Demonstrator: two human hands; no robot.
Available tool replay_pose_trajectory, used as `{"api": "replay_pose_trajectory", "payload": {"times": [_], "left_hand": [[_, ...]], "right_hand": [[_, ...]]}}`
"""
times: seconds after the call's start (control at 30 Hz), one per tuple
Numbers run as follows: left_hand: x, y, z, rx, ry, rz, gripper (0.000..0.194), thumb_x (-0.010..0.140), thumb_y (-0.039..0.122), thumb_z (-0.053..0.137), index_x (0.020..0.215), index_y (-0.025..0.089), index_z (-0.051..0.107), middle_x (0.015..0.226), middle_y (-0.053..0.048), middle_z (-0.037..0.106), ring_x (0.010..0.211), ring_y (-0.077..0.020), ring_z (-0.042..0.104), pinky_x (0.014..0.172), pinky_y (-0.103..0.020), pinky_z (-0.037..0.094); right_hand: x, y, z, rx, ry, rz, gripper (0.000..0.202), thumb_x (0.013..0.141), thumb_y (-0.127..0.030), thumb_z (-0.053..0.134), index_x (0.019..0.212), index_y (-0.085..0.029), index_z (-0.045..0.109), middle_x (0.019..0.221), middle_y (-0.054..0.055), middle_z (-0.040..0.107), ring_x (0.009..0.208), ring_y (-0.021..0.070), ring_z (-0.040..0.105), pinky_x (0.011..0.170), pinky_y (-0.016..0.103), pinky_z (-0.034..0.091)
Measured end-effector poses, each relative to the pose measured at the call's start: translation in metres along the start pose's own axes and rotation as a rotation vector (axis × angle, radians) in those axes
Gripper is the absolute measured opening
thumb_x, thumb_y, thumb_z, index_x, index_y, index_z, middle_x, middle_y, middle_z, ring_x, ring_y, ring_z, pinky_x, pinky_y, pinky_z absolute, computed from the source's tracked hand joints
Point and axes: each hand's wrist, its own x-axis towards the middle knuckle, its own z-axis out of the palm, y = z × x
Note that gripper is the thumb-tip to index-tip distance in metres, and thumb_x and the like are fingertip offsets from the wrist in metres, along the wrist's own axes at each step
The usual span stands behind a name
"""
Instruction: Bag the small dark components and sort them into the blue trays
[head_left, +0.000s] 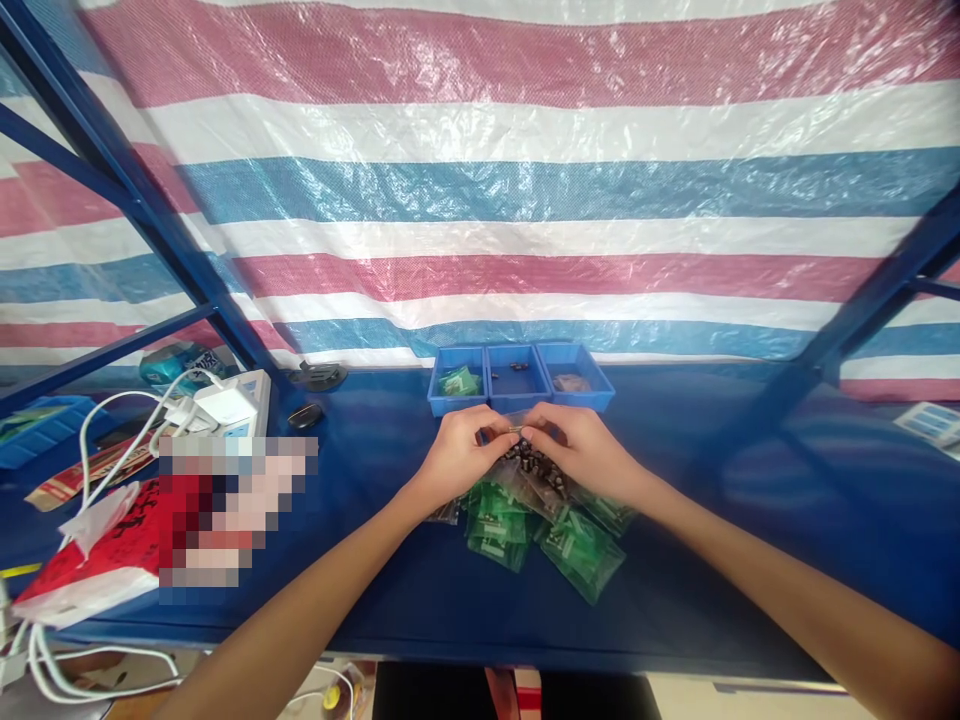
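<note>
Both hands meet over the middle of the blue table, thumbs toward each other. My left hand [471, 448] pinches the top edge of a clear plastic bag [551, 497] from the left. On the same edge, from the right, my right hand [568, 445] is closed. Small dark cylindrical parts [529, 460] show in the bag below the thumbs; their exact kind is too small to tell. Under and in front of it lie several green plastic packets [496, 520], and another green packet [581, 552] sits nearer the front edge. The fingertips' far sides are hidden.
Behind the hands stand three joined blue bins: the left bin [457, 404] holds green packets, the middle bin [517, 400] a few dark parts, the right bin [600, 398] clear packets. At left are a power strip [259, 400], white cables [86, 430] and a red bag [112, 540].
</note>
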Motion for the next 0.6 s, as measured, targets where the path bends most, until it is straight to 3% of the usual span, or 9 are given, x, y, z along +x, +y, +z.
{"api": "replay_pose_trajectory", "payload": {"times": [0.07, 0.2, 0.3, 0.4, 0.5, 0.6], "left_hand": [[-0.0008, -0.0022, 0.0009, 0.041, 0.037, 0.009, 0.011, 0.093, 0.03, 0.066, 0.095, 0.02, 0.069, 0.087, -0.002, 0.065, 0.071, -0.0139, 0.062, 0.061, -0.024, 0.048], [-0.0045, -0.0037, 0.0022, 0.201, 0.106, 0.086, 0.047, 0.093, 0.033, 0.066, 0.135, 0.023, 0.05, 0.104, -0.004, 0.06, 0.074, -0.0139, 0.061, 0.061, -0.025, 0.05], [-0.0071, -0.0012, 0.0031, 0.338, 0.087, 0.165, 0.041, 0.094, 0.035, 0.066, 0.13, 0.022, 0.05, 0.105, -0.004, 0.059, 0.074, -0.0145, 0.06, 0.061, -0.027, 0.05], [-0.0085, 0.0002, 0.0044, 0.418, 0.083, 0.21, 0.031, 0.096, 0.034, 0.063, 0.123, 0.022, 0.054, 0.108, -0.005, 0.06, 0.075, -0.0146, 0.061, 0.061, -0.027, 0.049], [-0.0093, -0.0006, 0.0052, 0.431, 0.085, 0.238, 0.022, 0.099, 0.031, 0.057, 0.119, 0.021, 0.058, 0.108, -0.005, 0.062, 0.075, -0.014, 0.062, 0.061, -0.026, 0.049], [-0.0096, -0.0005, 0.0048, 0.401, 0.084, 0.247, 0.018, 0.103, 0.027, 0.049, 0.114, 0.022, 0.062, 0.103, -0.004, 0.064, 0.077, -0.0136, 0.063, 0.061, -0.025, 0.047]], "right_hand": [[0.0003, -0.0011, 0.001, -0.001, 0.006, 0.017, 0.022, 0.1, -0.033, 0.052, 0.082, -0.022, 0.059, 0.07, -0.001, 0.065, 0.058, 0.0152, 0.055, 0.055, 0.027, 0.039], [0.0014, -0.0035, 0.0025, 0.021, 0.045, 0.086, 0.024, 0.098, -0.033, 0.053, 0.079, -0.021, 0.059, 0.069, -0.001, 0.064, 0.059, 0.0161, 0.056, 0.055, 0.028, 0.04], [0.0016, -0.0059, 0.0028, 0.124, 0.069, 0.124, 0.024, 0.097, -0.038, 0.054, 0.082, -0.021, 0.063, 0.081, 0.002, 0.069, 0.071, 0.0192, 0.063, 0.059, 0.029, 0.046], [0.0007, -0.0079, 0.0028, 0.239, 0.058, 0.128, 0.025, 0.096, -0.041, 0.057, 0.083, -0.022, 0.065, 0.099, 0.005, 0.073, 0.096, 0.0249, 0.068, 0.07, 0.031, 0.052], [-0.0005, -0.0083, 0.0033, 0.274, 0.036, 0.139, 0.026, 0.095, -0.042, 0.06, 0.079, -0.022, 0.065, 0.119, 0.007, 0.072, 0.124, 0.0297, 0.061, 0.08, 0.033, 0.054], [-0.0012, -0.0074, 0.0039, 0.306, 0.015, 0.155, 0.028, 0.095, -0.046, 0.06, 0.083, -0.023, 0.068, 0.133, 0.008, 0.067, 0.128, 0.0306, 0.059, 0.076, 0.033, 0.056]]}}
